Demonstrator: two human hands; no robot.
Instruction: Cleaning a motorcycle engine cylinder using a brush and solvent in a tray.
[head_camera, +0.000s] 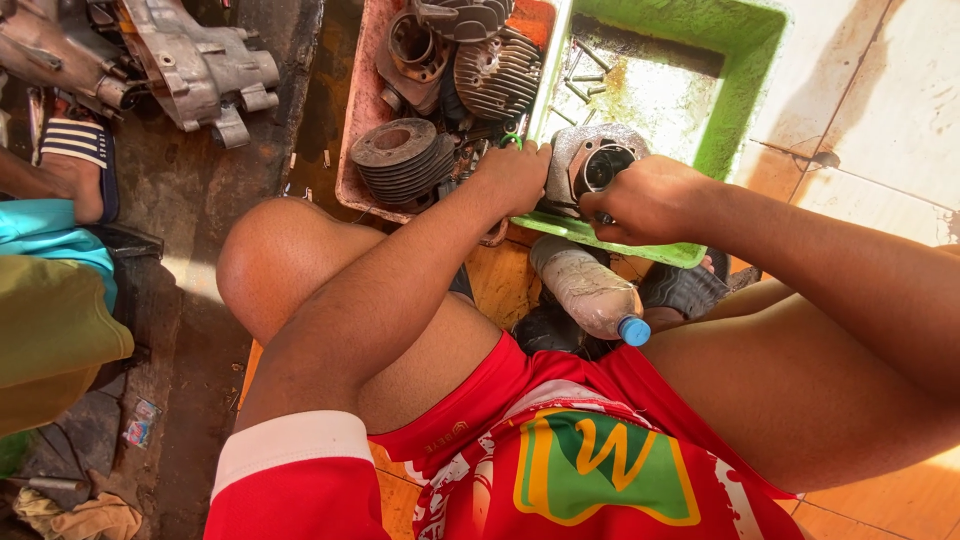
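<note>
Small colourful wrapper (139, 428) (crumpled, red and blue) on dark floor (190, 440) at left

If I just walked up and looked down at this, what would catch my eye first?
Probably the two hands meeting at the near edge of the green tray: the left hand and right hand both grip a round metal engine part. Left of it, a red tray holds finned cylinders. A plastic bottle with a blue cap lies below the hands.
</note>
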